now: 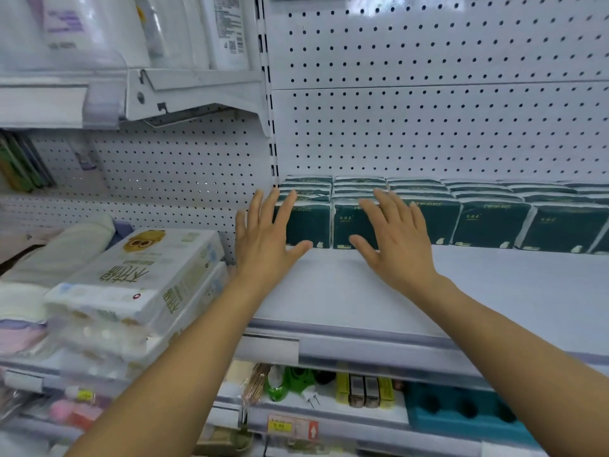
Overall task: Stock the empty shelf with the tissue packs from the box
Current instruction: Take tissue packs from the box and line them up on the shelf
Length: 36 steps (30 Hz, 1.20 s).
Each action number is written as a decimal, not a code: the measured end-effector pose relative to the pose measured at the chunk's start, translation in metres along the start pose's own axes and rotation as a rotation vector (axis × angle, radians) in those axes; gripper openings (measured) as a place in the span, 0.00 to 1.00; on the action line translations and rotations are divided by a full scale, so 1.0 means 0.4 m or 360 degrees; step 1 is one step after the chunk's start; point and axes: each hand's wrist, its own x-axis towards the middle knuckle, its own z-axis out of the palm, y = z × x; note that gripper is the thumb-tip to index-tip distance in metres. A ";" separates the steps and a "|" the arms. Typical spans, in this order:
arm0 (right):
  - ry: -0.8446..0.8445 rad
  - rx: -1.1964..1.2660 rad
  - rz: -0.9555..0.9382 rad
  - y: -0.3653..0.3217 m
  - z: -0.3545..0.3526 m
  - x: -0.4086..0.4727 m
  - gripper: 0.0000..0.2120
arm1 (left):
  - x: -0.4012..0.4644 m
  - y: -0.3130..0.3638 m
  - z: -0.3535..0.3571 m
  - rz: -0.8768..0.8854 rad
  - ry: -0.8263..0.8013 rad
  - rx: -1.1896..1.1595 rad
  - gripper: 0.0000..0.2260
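Head view: both hands flat, fingers spread, holding nothing — left hand (267, 239) against the leftmost dark green tissue packs (428, 212), right hand (392, 235) on the next stack. Packs line the back of the white shelf (395, 298), centre to right of frame — front bare.
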 end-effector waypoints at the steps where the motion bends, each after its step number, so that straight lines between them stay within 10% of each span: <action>1: 0.0033 0.0017 -0.0023 -0.022 -0.019 -0.023 0.27 | -0.032 0.001 -0.017 0.0038 0.0057 0.0006 0.37; 15: -0.0062 0.0137 -0.0218 -0.340 -0.158 -0.482 0.21 | -0.600 -0.111 -0.160 0.0317 0.0130 -0.0081 0.27; 36: -0.1569 0.0165 0.0113 -0.405 0.186 -1.076 0.10 | -1.253 -0.204 0.206 -0.0744 -0.1341 -0.0738 0.17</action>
